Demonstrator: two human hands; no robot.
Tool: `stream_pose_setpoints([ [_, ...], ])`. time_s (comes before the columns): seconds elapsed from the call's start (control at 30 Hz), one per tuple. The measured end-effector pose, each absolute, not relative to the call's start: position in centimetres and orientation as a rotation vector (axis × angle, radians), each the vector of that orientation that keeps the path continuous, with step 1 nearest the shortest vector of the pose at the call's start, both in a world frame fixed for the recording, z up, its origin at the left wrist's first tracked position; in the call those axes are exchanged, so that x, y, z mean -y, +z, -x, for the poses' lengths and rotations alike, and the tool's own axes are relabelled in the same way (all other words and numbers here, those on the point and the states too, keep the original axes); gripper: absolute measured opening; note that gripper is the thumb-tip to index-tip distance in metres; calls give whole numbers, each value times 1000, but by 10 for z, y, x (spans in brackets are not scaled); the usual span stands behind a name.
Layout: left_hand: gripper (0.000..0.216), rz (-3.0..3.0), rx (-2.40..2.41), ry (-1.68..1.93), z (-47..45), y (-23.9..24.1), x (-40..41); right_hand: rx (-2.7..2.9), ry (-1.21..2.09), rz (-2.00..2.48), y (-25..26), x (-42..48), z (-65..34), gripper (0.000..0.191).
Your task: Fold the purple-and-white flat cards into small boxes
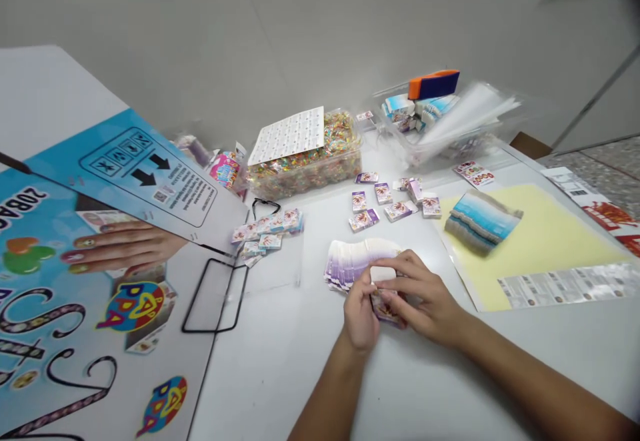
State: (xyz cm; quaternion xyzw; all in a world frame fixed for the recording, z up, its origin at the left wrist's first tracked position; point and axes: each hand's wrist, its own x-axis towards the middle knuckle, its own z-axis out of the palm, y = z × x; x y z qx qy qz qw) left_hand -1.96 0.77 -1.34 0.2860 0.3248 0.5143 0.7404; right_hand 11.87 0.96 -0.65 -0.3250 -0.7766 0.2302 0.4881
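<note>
Both of my hands meet near the table's middle over a small purple-and-white carton (384, 306). My left hand (359, 315) pinches its left side and my right hand (425, 297) curls over its top, fingers closed on it. Just behind them lies a fanned stack of flat purple cartons (353, 259). Further back, several folded small boxes (391, 201) are scattered on the white table (280, 361).
A big printed cardboard display box (100, 254) fills the left. A clear tub of colourful pieces (307, 154) and a clear tray of packets (440, 117) stand at the back. A yellow sheet (545, 241) with a blue card stack (480, 219) lies right.
</note>
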Motion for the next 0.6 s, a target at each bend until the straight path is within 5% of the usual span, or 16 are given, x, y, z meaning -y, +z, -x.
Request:
stream_pose_setpoints([
  [0.27,36,-990,-967,1095,13,-5,-3,1430,579,1079,-20,-15,-128,28],
  [0.4,34,-1135,-1046,1207,13,-11,-4,1576,585,937,-14,-18,-132,13],
  [0.6,35,-1303,-1065,1225,17,-12,-6,1138,1106,1119,-5,-15,-128,13],
])
